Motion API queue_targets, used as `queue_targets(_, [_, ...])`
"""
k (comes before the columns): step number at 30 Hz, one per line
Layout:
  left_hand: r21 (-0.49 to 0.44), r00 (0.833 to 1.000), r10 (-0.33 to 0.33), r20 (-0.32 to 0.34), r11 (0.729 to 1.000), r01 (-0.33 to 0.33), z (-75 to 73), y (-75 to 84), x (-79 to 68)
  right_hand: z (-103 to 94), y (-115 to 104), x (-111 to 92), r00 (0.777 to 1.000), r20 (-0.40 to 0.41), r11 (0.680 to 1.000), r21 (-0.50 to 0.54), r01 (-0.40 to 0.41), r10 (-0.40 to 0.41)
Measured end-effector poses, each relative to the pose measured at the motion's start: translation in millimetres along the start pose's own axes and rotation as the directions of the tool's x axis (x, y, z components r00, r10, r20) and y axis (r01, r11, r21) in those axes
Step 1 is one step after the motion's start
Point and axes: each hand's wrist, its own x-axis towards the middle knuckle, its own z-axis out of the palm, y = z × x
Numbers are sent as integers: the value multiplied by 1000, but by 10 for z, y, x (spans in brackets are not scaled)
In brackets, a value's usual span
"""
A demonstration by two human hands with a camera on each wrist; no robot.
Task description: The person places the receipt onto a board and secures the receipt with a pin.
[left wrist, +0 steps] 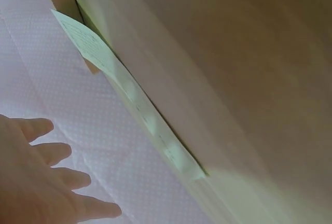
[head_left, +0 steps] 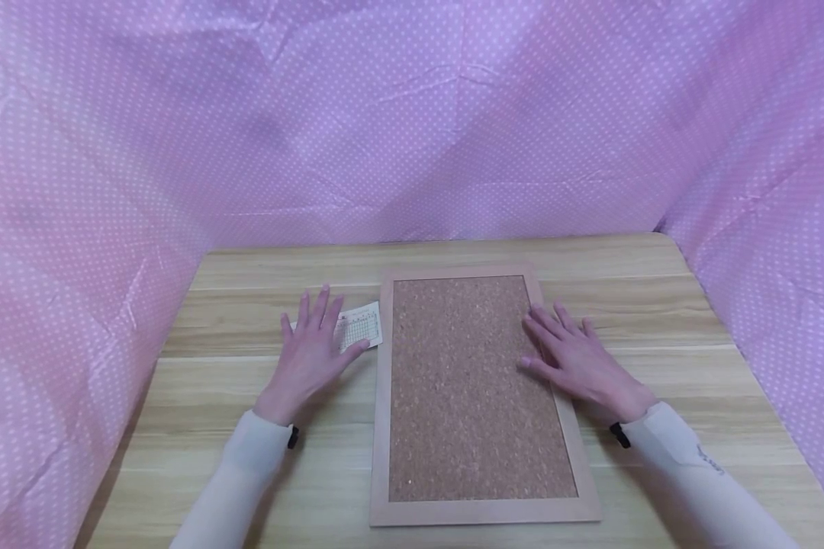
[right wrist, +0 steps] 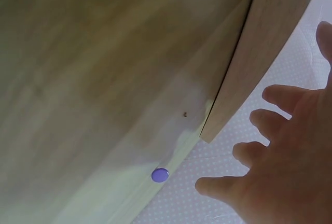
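Two hands lie flat on a wooden table (head_left: pixel 453 252), one on each side of a framed cork board (head_left: pixel 463 389), and the layout reads as a steadying pose rather than a grip.

Farthest left, the left hand (head_left: pixel 309 358) rests palm down with its fingers straight and spread, holding nothing. Its fingertips and thumb lie over the near edge of a small printed paper slip (head_left: pixel 361 326) — pressing it to the wood, as I judge, so it cannot slide. The slip sits just beside the board's left frame, near its upper corner; from the left wrist view it shows as a thin pale strip (left wrist: pixel 129 97) seen nearly edge-on, with the fingers (left wrist: pixel 52 154) fanned and empty.

The board lies flat in the middle of the table, long side running away from the person, cork face up and bare.

On the right, the right hand (head_left: pixel 580 362) is likewise spread open, fingers reaching across the board's right frame onto the cork, the palm on the table beside it — likely keeping the board still. The right wrist view shows a small purple pin (right wrist: pixel 160 175) on the table edge, apart from that hand's splayed fingers (right wrist: pixel 259 123). Pink dotted cloth (head_left: pixel 412 114) curtains the table on three sides.
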Motion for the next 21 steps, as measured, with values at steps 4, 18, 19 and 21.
queue_targets(4, [-6, 1000, -5, 1, 1000, 5, -19, -85, -34, 13, 13, 2, 1000, 13, 1000, -20, 13, -12])
queue_targets(18, [-181, 999, 1, 36, 983, 6, -164, -417, -95, 5, 27, -15, 998, 54, 999, -27, 46, -44])
queue_targets(19, [-192, 999, 1, 34, 981, 6, -169, -443, -101, 4, 28, -14, 997, 57, 999, -25, 46, -44])
queue_targets(21, [-221, 999, -6, 35, 975, 14, -183, -489, -112, 2, 31, -13, 997, 63, 999, -19, 45, -44])
